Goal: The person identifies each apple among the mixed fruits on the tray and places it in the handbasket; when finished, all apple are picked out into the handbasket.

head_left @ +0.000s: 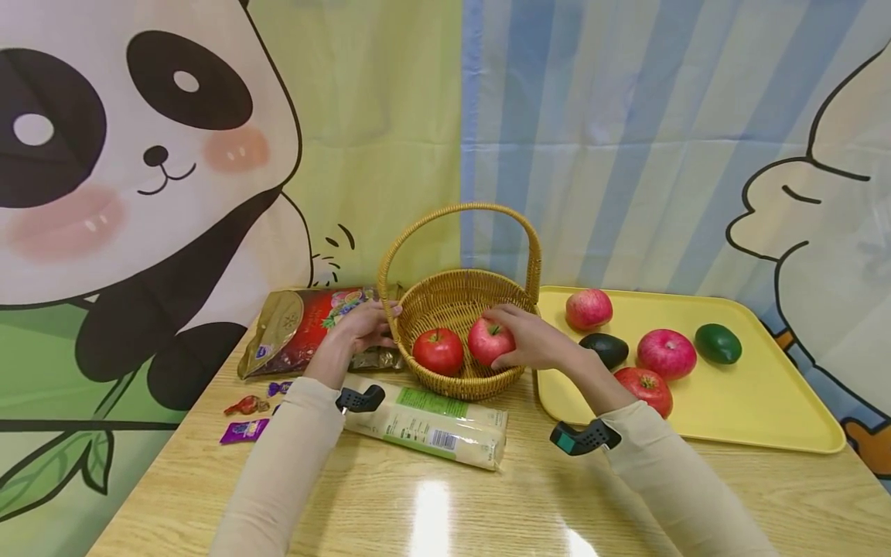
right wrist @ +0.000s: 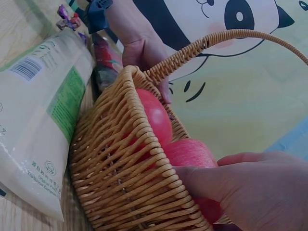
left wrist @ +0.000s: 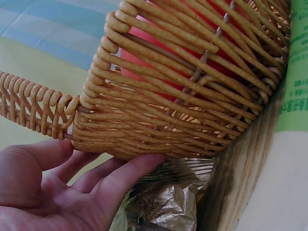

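Note:
A wicker basket with a tall hooped handle stands on the table. A red apple lies in its left side. My right hand reaches over the right rim and grips a pinker apple between thumb and fingers, next to the red one inside the basket. My left hand rests against the basket's left outer side. In the left wrist view, its thumb lies by the foot of the handle and its loosely extended fingers touch the woven wall.
A yellow tray at right bears several apples, a blackish avocado and a green oval fruit. A red and gold bag lies behind my left hand. Before the basket lies a long pale packet; wrapped sweets lie left.

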Demonstrator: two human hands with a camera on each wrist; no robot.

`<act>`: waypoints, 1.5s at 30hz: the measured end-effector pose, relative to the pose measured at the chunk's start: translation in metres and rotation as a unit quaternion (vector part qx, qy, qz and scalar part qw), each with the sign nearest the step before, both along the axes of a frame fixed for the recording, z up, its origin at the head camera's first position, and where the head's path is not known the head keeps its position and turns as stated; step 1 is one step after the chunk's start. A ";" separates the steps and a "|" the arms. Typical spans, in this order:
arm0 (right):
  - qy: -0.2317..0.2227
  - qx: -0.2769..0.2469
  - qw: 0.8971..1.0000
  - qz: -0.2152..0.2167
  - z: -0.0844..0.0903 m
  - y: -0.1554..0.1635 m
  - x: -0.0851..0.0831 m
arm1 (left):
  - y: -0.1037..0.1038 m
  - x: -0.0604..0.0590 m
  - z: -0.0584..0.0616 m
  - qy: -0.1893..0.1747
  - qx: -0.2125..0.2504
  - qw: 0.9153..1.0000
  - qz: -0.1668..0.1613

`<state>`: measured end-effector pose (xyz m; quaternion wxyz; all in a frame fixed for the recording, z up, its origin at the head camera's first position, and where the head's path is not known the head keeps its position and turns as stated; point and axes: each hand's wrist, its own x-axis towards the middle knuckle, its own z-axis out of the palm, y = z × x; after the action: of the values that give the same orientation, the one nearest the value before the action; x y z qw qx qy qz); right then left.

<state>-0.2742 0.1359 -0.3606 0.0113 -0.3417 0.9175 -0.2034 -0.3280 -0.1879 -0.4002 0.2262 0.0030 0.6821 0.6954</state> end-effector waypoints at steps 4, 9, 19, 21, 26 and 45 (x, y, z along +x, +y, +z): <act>0.002 -0.002 1.000 0.003 -0.007 -0.002 -0.002 | 0.000 0.000 -0.002 0.007 0.001 1.000 -0.008; 0.001 -0.012 1.000 0.002 -0.014 -0.004 -0.002 | 0.000 0.000 -0.003 0.002 0.008 1.000 -0.009; -0.006 -0.030 0.999 -0.013 -0.021 -0.006 -0.004 | 0.001 0.005 0.004 0.010 0.000 1.000 -0.005; -0.010 -0.027 0.999 -0.015 -0.022 -0.006 -0.004 | 0.000 0.006 0.005 0.013 -0.001 1.000 -0.012; -0.016 -0.015 0.999 -0.026 -0.022 -0.007 -0.004 | 0.000 0.006 0.005 0.011 -0.002 1.000 -0.012; -0.030 0.017 0.999 -0.037 -0.018 -0.010 -0.006 | -0.001 0.001 0.000 0.000 0.002 1.000 0.003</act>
<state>-0.2802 0.1257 -0.3783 0.0368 -0.3012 0.9321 -0.1979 -0.3271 -0.1889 -0.4003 0.2241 0.0011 0.6807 0.6974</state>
